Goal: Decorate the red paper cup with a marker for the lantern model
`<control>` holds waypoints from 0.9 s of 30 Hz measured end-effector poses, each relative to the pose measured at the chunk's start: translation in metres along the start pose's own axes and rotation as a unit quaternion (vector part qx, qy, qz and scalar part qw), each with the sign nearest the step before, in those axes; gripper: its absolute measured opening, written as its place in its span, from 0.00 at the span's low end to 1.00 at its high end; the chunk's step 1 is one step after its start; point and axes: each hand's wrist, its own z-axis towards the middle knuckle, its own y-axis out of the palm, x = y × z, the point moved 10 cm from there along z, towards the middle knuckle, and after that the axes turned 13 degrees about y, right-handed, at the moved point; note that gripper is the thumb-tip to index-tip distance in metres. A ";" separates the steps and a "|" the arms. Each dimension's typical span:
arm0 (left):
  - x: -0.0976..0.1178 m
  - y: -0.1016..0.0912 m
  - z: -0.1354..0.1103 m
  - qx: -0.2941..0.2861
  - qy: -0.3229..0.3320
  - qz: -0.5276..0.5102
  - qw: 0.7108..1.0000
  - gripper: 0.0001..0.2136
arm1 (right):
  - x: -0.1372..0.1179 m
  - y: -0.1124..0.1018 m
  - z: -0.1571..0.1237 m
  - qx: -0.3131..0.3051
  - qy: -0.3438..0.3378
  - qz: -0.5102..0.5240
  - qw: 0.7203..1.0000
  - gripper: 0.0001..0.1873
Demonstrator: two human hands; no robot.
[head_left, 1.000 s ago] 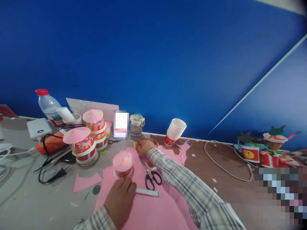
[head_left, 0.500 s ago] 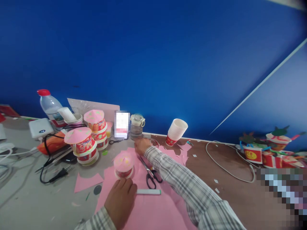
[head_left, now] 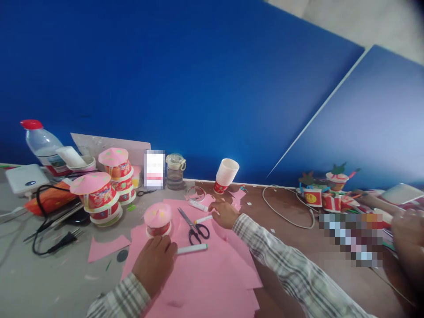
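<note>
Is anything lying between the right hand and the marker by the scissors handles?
Nothing visible. The right hand has its fingertips at the marker on the pink paper; the scissors lie just beyond it, toward the left hand.

scissors on paper sheet, capped cup left, cup stack behind

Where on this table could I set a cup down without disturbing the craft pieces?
Bare brown tabletop lies between the right hand and the white cable. Grey surface left of the pink paper is open too. It is crowded around the decorated cups and the scissors.
</note>
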 end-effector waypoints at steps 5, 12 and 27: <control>0.001 -0.001 0.000 0.011 0.007 0.002 1.000 0.05 | 0.001 0.030 -0.010 -0.070 0.003 -0.075 0.995 0.12; 0.000 -0.023 -0.003 0.077 0.002 -0.079 0.994 0.15 | -0.024 -0.024 -0.024 -0.019 -0.030 -0.029 0.999 0.06; -0.036 -0.010 -0.029 0.287 -0.254 -0.606 0.697 0.07 | -0.085 0.017 -0.099 -0.157 0.008 0.439 0.885 0.19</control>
